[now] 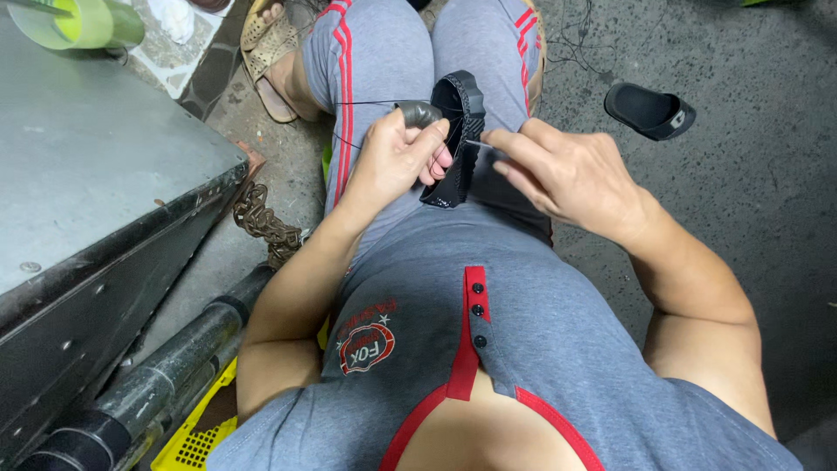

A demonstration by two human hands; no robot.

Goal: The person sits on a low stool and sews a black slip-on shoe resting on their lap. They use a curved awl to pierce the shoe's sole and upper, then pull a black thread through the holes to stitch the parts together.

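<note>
A black shoe [460, 131] rests upright on my lap, sole edge toward me. My left hand [397, 157] grips its left side, fingers curled around the upper, and a dark thread [366, 103] runs out to the left from it. My right hand [567, 174] is at the shoe's right edge, with thumb and forefinger pinched on a thin needle [473, 143] that sticks into the shoe. I sit in grey shorts and a grey shirt with red trim.
A grey metal box [87, 166] fills the left, with a green tape roll [83, 22] on it. Below it lie black pipes [166, 366] and a yellow crate [196, 436]. A black slipper [649, 111] lies on the concrete floor at right, a tan sandal [266, 52] at top.
</note>
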